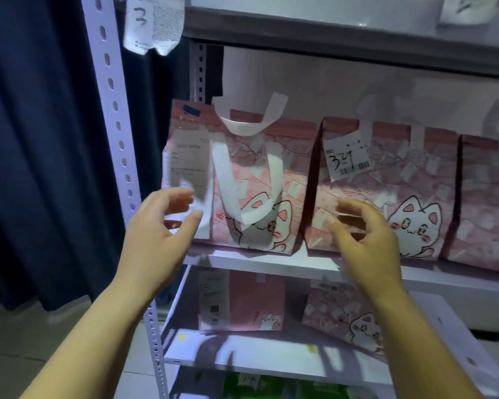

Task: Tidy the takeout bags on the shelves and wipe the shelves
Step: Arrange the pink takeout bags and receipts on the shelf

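A white metal rack stands against a pale wall, with a dark curtain to its left. The left hand and right hand are both spread, fingers loosely bent, holding nothing. They flank the leftmost cat bag, which stands at the left end of the middle shelf, near its front edge. Best to take both side walls low and slide the bag square, with the loose handles kept clear. The receipt on the neighbouring bag reads "324"; a hanging tag above shows "3". The left bag's own slip is too blurred to read.
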